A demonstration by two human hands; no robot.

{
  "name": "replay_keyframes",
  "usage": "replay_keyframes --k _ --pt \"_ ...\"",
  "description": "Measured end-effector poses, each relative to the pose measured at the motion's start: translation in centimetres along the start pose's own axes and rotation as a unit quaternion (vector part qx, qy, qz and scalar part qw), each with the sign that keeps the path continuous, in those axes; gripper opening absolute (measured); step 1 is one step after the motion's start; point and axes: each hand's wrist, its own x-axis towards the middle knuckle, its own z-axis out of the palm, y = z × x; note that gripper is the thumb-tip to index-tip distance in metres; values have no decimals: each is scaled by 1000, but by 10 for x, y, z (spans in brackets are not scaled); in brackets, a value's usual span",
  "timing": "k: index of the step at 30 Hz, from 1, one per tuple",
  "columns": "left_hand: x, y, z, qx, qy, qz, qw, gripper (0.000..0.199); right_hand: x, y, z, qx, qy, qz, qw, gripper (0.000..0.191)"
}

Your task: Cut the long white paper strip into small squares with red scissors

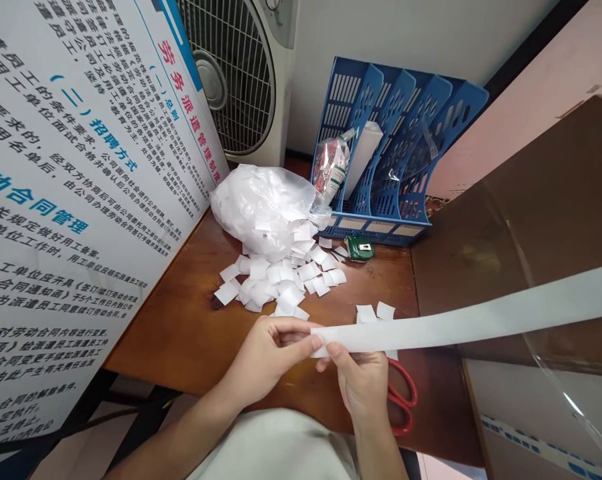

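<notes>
A long white paper strip (445,327) runs from my hands out past the right edge of the view. My left hand (275,353) pinches its near end between thumb and fingers. Just to the right, my right hand (358,373) grips the same strip, thumb on top and fingers underneath. Red-handled scissors (405,393) lie on the table beside my right hand, their blades hidden. A few cut white squares (385,311) rest behind the strip. Farther back, many small white paper squares (283,283) are heaped before an open clear plastic bag (265,200) filled with more.
On the brown wooden table (181,333) stand a blue file rack (381,147) and a green tape measure (359,248). A printed board (81,167) leans along the left side, with a fan (235,73) behind. A brown cardboard box (531,220) borders the right.
</notes>
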Motion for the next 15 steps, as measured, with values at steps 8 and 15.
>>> replay_keyframes --k 8,15 --pt "-1 -2 1 78 59 -3 995 18 -1 4 0 -11 12 -5 1000 15" --pt "-1 -4 -2 80 42 -5 996 18 -6 6 -1 -40 15 -8 999 20"
